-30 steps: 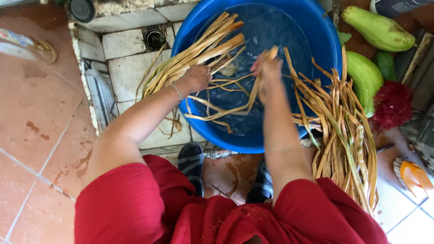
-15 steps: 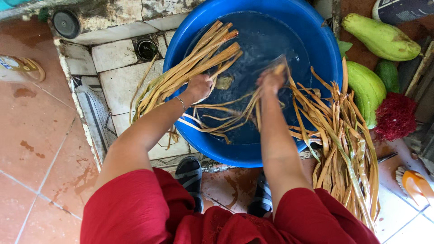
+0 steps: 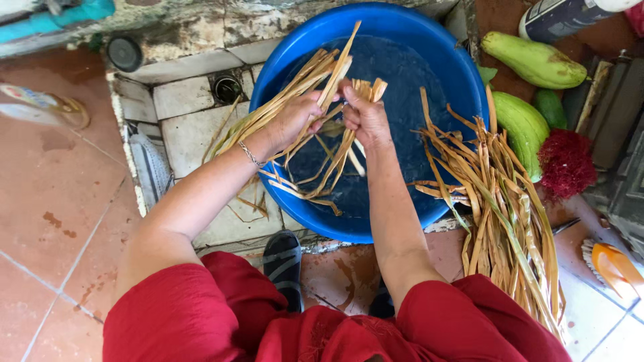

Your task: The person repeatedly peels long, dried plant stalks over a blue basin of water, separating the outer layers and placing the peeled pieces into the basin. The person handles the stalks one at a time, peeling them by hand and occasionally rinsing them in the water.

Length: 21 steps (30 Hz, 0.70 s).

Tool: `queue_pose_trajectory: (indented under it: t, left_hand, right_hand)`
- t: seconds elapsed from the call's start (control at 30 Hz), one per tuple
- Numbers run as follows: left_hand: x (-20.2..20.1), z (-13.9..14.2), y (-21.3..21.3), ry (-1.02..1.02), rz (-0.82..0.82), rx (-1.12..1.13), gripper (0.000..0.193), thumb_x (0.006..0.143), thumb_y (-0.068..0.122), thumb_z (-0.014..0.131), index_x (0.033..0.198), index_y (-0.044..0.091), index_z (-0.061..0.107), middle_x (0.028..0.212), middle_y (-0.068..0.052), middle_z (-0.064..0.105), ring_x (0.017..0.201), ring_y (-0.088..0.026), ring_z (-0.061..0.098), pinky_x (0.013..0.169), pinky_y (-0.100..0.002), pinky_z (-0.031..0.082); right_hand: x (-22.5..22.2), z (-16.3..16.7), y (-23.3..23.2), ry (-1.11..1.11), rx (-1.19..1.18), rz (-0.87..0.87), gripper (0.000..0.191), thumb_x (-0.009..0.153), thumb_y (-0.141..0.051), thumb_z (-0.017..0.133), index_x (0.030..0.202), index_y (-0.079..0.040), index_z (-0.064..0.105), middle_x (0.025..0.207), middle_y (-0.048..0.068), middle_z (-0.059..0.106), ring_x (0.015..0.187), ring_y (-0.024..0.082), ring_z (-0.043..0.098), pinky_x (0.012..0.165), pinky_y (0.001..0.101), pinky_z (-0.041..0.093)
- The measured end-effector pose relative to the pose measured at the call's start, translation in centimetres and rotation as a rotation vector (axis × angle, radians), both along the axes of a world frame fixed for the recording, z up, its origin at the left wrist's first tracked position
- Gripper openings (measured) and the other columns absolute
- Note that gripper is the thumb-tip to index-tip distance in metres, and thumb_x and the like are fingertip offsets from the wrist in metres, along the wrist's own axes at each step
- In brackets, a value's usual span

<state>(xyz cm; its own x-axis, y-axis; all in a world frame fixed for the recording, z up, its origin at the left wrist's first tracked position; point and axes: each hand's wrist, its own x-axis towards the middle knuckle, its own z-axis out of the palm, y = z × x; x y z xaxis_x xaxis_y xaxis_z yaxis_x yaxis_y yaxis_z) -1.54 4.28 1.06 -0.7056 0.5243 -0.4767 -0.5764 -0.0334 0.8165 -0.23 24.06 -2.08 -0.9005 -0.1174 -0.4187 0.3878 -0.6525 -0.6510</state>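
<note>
- A blurred slipper lies on the terracotta floor, well to the left of the blue basin; it is too smeared to tell more.
- A round black drain cap sits up and left of the basin; a second drain hole lies in the pale tiled strip, nearer the basin's left rim.
- The left hand is over the basin's left half; its grip is closed round a bundle of tan dried strips; the bundle runs from beyond the left rim up to the basin's middle; a thin bracelet circles that wrist.
- The right hand is over the basin's middle, close beside the left hand; its grip is closed on a smaller bunch of strips, whose ends hang down into the basin.
- A dark sandal rests on the floor just below the basin's near rim.
- A loose heap of strips drapes over the basin's right rim and trails down to the floor.
- Pale green gourds lie to the right of the basin; a red fuzzy clump sits just beside the lower gourd.
- An orange tool lies far right of the basin, below the red clump.
</note>
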Motion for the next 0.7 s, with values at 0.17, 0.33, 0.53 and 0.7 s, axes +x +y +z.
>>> queue_pose_trajectory:
  t: [0.17,0.33,0.53,0.7]
  left_hand:
    - [0.9,5.2,-0.2,0.170,0.004,0.056,0.058,0.092,-0.003,0.047,0.149,0.009,0.055,0.106,0.001,0.063,0.072,-0.010,0.054,0.064,-0.024,0.046]
    - [1.8,8.2,-0.4,0.282,0.081,0.043,0.053,0.099,-0.001,0.059,0.150,0.010,0.049,0.110,-0.002,0.066,0.076,-0.008,0.060,0.068,-0.022,0.054]
    - [1.6,7.9,-1.7,0.471,0.131,-0.125,0.046,0.097,0.000,0.060,0.142,0.007,0.056,0.107,-0.003,0.068,0.076,-0.010,0.065,0.066,-0.024,0.055]
    - [1.4,8.2,-3.3,1.086,0.099,-0.506,0.035,0.096,0.011,0.075,0.129,0.002,0.068,0.113,-0.010,0.076,0.098,-0.017,0.072,0.089,-0.032,0.056]
  right_hand:
    - [1.1,3.9,-0.1,0.185,0.013,0.100,0.033,0.086,-0.006,0.086,0.114,-0.002,0.069,0.082,0.001,0.066,0.049,0.003,0.041,0.042,0.0212,0.029]
    - [1.9,6.6,-1.2,0.331,0.309,0.079,0.023,0.083,-0.005,0.087,0.102,-0.001,0.074,0.075,0.000,0.066,0.052,0.003,0.049,0.043,0.0216,0.031]
    - [1.9,9.1,-1.9,0.371,0.447,0.108,0.012,0.087,-0.009,0.082,0.096,-0.005,0.074,0.070,-0.002,0.064,0.050,0.002,0.048,0.042,0.0210,0.034]
    - [1.2,9.1,-0.2,0.347,0.711,0.111,0.009,0.087,-0.014,0.078,0.091,-0.006,0.076,0.072,-0.001,0.070,0.051,0.002,0.054,0.043,0.0197,0.039]
